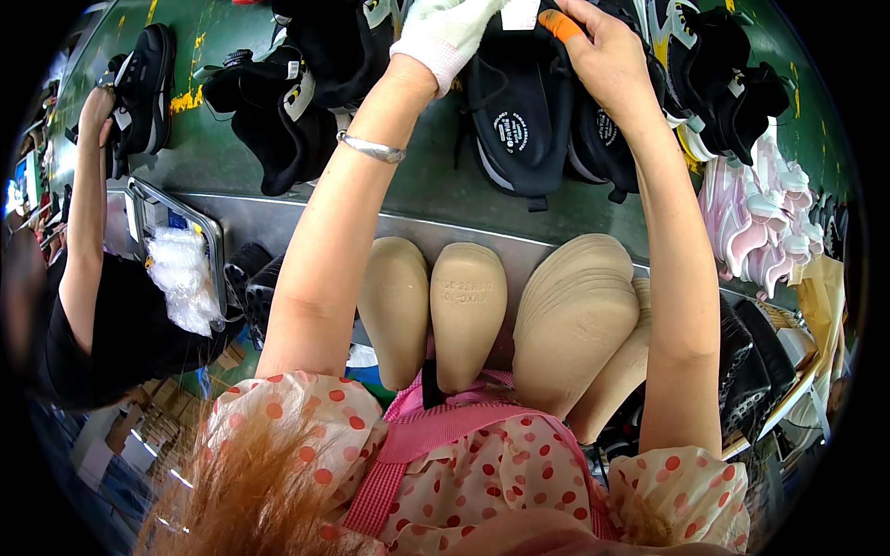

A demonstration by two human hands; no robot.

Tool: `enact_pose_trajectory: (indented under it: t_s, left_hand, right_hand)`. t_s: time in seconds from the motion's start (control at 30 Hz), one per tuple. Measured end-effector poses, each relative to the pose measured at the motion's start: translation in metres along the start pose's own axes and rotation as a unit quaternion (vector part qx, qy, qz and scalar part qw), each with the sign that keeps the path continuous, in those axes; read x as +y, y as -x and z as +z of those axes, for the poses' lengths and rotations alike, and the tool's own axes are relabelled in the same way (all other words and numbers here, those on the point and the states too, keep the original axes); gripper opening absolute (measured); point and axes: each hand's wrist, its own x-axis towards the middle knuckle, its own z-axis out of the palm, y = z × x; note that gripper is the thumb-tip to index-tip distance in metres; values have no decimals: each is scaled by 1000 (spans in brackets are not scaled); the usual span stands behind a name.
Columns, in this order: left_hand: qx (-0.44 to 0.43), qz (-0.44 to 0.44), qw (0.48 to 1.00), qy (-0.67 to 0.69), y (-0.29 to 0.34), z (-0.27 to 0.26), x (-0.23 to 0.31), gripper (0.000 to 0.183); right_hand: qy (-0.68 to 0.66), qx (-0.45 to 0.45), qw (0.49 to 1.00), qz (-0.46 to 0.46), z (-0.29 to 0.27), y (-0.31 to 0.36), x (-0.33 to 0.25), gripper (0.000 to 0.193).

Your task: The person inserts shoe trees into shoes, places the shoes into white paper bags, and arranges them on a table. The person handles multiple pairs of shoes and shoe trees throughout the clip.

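A black sneaker (515,88) lies on the green worktop with its heel toward me, its dark printed insole showing. My right hand (607,54), bare except for an orange finger cover, is closed on the right side of its upper. My left hand (441,37) wears a white glove and reaches to the other side, beside a white label (519,14) at the shoe's tongue. The picture's upper edge cuts off the gloved fingertips, so their grip is hidden. Another black sneaker (601,139) sits close by on the right, partly under my right wrist.
More black sneakers stand left (278,120) and right (732,83). Pinkish-white shoe parts (756,213) pile up at the right. Beige foot forms (471,296) stand between me and the metal edge (445,232). At left, a co-worker's hand (95,113) touches a black shoe (146,88), near bagged clear plastic (184,273).
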Motion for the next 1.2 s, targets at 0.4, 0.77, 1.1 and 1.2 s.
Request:
enact_pose_trajectory:
  t_s: [0.4, 0.77, 1.1, 1.2]
  left_hand:
    - [11, -155, 969, 193, -2, -10, 21, 28]
    - [15, -224, 952, 207, 6, -40, 64, 27]
    - [58, -61, 994, 76, 21, -14, 54, 17]
    - [63, 20, 997, 46, 24, -8, 50, 14]
  right_hand:
    - [-13, 9, 1000, -1, 6, 1, -2, 16]
    - [-32, 2, 999, 13, 9, -2, -1, 16]
    - [-190, -55, 980, 6, 15, 3, -19, 12]
    - [-222, -68, 971, 62, 15, 7, -16, 9]
